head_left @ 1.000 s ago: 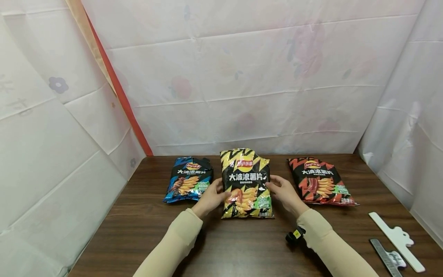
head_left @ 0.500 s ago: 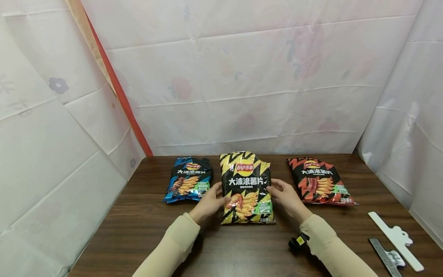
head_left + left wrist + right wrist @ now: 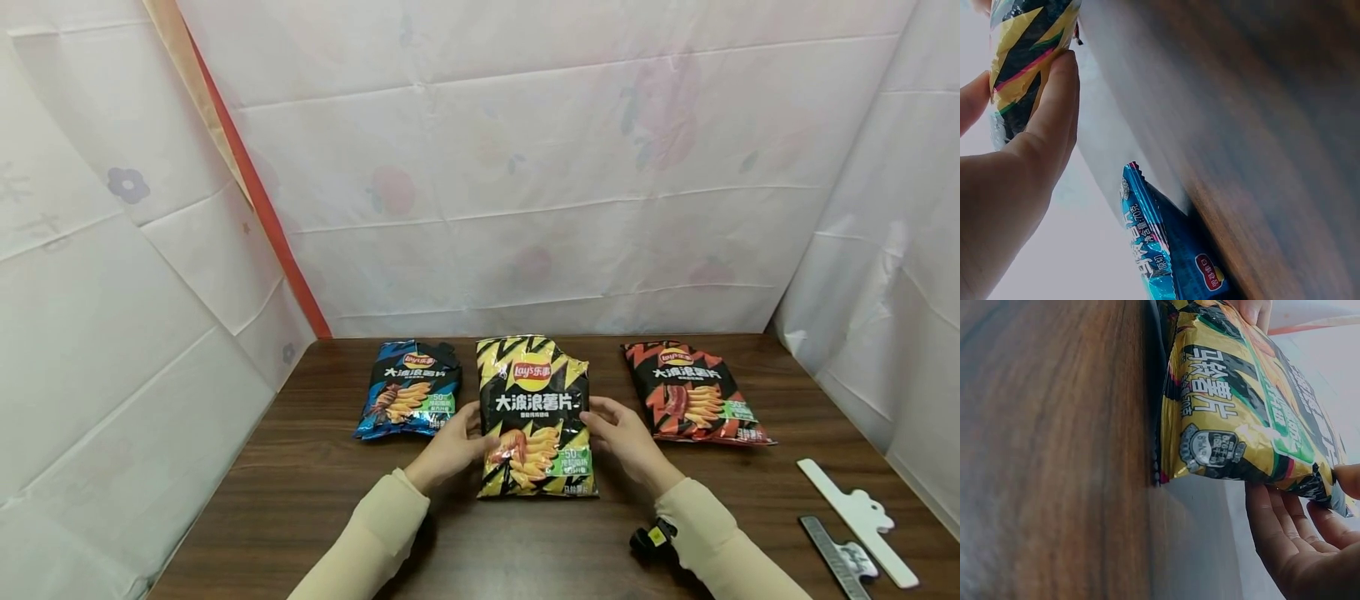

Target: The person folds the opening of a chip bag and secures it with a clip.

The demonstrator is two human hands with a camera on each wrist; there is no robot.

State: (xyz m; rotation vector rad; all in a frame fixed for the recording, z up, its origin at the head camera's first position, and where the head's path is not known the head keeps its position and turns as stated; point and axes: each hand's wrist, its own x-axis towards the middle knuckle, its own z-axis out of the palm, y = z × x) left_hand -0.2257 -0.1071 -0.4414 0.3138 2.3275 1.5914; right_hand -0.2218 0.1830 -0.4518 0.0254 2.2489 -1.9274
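Note:
A yellow and black chip bag (image 3: pixel 534 417) with a torn upper right corner is held between both hands, its printed front turned toward me. On its left edge the left hand (image 3: pixel 453 446) grips, thumb in front and fingers behind; the left wrist view shows this bag (image 3: pixel 1029 56) pinched from the side. The right hand (image 3: pixel 622 437) holds the opposite edge, and in the right wrist view its fingers (image 3: pixel 1285 525) reach under the bag with the thumb on the front. That view has the bag's bottom seam (image 3: pixel 1166 425) close over the wooden table.
A blue chip bag (image 3: pixel 408 390) lies to the left and a red one (image 3: pixel 693 392) to the right, both with torn upper corners. At the right lie a white sealing clip (image 3: pixel 858 521) and a grey one (image 3: pixel 836 554). White sheeting (image 3: pixel 525 167) walls the table (image 3: pixel 300 517).
Both hands have brought the yellow chip bag a little nearer to me and lower in the head view. The blue and red bags and the clips stay where they were.

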